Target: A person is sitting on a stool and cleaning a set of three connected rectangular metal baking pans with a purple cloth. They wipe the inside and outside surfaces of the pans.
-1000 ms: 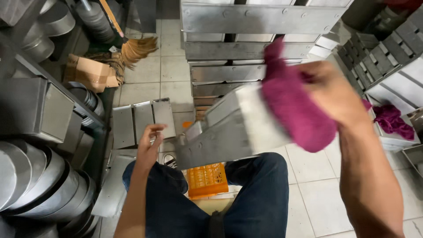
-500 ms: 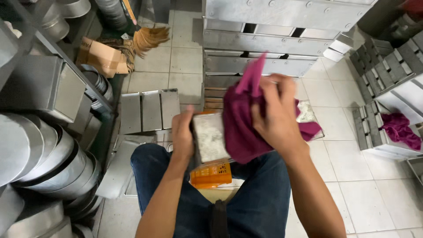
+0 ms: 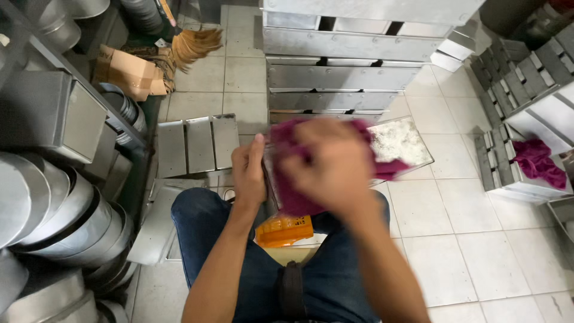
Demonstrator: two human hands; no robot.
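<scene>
Cloth (image 3: 299, 179), dark pink and crumpled, is being pressed onto a metal tin (image 3: 397, 143) by the right hand (image 3: 335, 164). The right hand is being kept closed over the cloth, with the fingers bent down around it, though the hand is blurred. The tin is being held at its near end by the left hand (image 3: 250, 173), with the fingers wrapped around the edge and the thumb up. The tin is being kept above the lap, over the blue jeans (image 3: 239, 251), and its far end, white and dusty inside, is being shown past the cloth. An orange box (image 3: 286, 230) is lying between the knees. A stack of long metal trays (image 3: 347, 60) is standing on the tiled floor (image 3: 454, 239) just behind the hands. Three flat tins (image 3: 196, 143) are lying side by side on the floor to the left. Round pans (image 3: 54, 209) are being kept on a shelf at the far left. A second pink cloth (image 3: 538, 161) is lying on more tins at the right. A brown broom (image 3: 191, 45) is resting near the top, beside a piece of cardboard (image 3: 128, 72).
</scene>
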